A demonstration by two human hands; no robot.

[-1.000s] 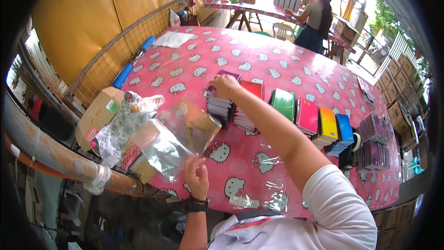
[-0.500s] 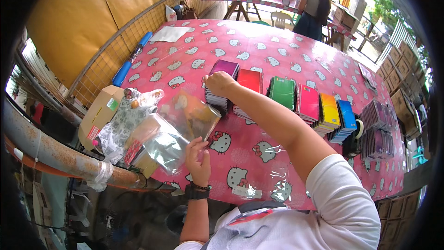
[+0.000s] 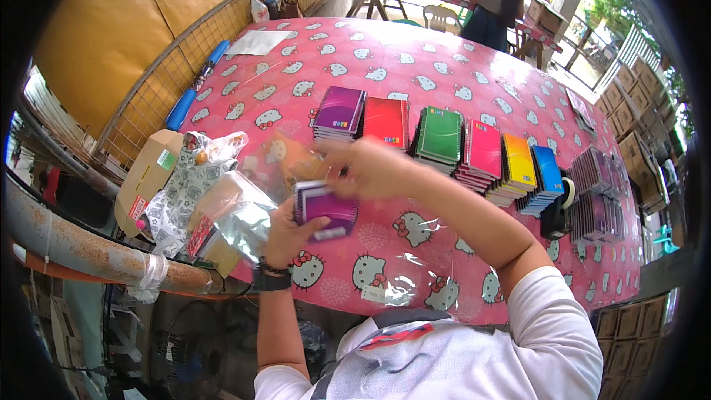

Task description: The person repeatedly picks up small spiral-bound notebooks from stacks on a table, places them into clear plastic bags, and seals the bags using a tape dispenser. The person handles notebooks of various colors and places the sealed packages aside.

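Observation:
A purple spiral notebook (image 3: 337,210) is in my left hand (image 3: 287,231), thumb across its cover and fingers underneath. My right hand (image 3: 363,167) passes just above the notebook's upper edge, its fingers smeared by motion. Beyond it stand notebook stacks in a row: a purple stack (image 3: 339,109), a red stack (image 3: 385,122), a green stack (image 3: 439,133), a pink stack (image 3: 481,147), a yellow stack (image 3: 516,161) and a blue stack (image 3: 546,168). Clear plastic sleeves (image 3: 248,211) lie left of my left hand, partly hidden by it.
A pink cat-patterned cover spreads over the table (image 3: 415,59). To the right are a tape dispenser (image 3: 557,215) and wrapped purple notebook bundles (image 3: 596,192). An open cardboard box (image 3: 144,185) and a patterned bag (image 3: 181,192) sit left. Two people (image 3: 495,0) are at the far table.
My right hand has come back from the purple stack toward me. A purple notebook is now in my left hand, which has shifted left and away from me.

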